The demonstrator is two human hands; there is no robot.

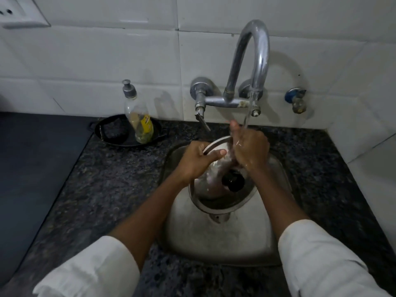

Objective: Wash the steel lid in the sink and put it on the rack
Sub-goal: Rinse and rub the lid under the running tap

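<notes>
The steel lid [216, 190] is held tilted over the sink [216, 239], its domed outer side facing up toward the camera and its black knob [233, 180] showing just below the hands; the lower rim hangs above the sink's drain hole, and whether it touches the basin cannot be told. The left hand [198, 160] grips the lid's upper left rim, fingers wrapped over the edge and the thumb lying flat across the wet steel. The right hand [249, 147] is pressed against the lid's upper face beside the knob, its fingers curled down onto the surface and partly hidden, so whether they clasp anything besides the lid cannot be told; its thumb sticks upward. A thin stream of water [248, 112] falls from the spout of the curved chrome faucet [249, 61] onto the right hand, which glistens wet. The faucet is mounted on the white tiled wall [107, 61], with a lever handle at its left end and a small blue-capped tap [296, 99] further right on the wall. White sleeves [321, 260] are pushed back on both forearms. The sink is set into a dark speckled stone desk [107, 179]. On that desk, to the left behind the sink, sits a shallow black pan [120, 138] holding a dark scrubber [115, 130] and an upright, nearly empty clear soap bottle [139, 116] with a grey cap and yellow label. A white wall socket [19, 13] shows in the upper left corner.
</notes>
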